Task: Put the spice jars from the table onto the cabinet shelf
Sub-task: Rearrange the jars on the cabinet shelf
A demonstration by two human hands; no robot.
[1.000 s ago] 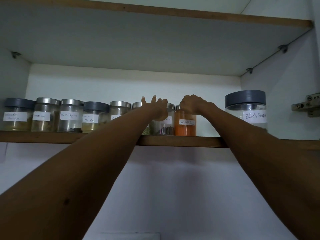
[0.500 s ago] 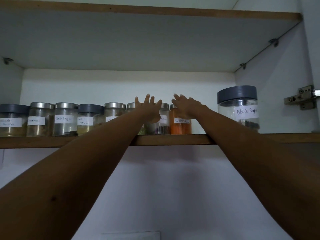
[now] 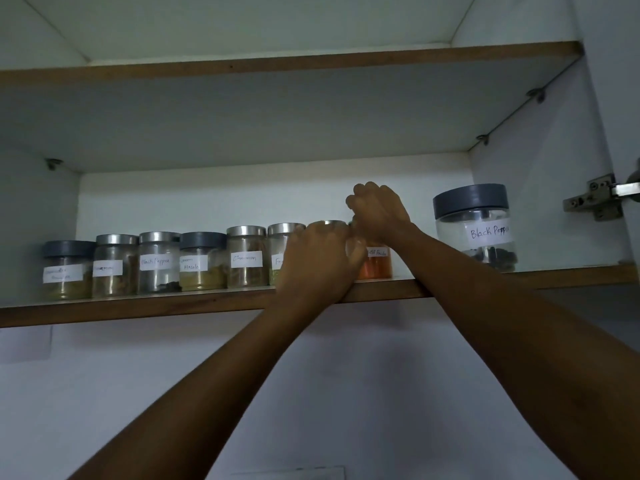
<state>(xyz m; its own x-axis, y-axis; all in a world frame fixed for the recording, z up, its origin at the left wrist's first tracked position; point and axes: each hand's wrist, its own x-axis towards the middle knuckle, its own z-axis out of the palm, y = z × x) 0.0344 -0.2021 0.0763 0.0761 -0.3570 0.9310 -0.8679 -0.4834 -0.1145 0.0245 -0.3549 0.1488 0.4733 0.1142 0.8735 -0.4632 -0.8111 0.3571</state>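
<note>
Left hand (image 3: 318, 261): fingers curled round silver-lidded jar (image 3: 330, 223), jar standing on shelf (image 3: 173, 306)
Right hand (image 3: 379, 213): curled over top of orange jar (image 3: 379, 266), just beside, on same shelf
Neighbours: row of labelled jars (image 3: 247, 256) to left; large Black Pepper jar (image 3: 474, 233) right, apart

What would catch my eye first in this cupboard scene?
Two hands reach up to the shelf: the left hand grips a silver-lidded jar, the right hand curls over the orange jar beside it. Labelled jars line up to their left; a big Black Pepper jar stands apart at right.
</note>
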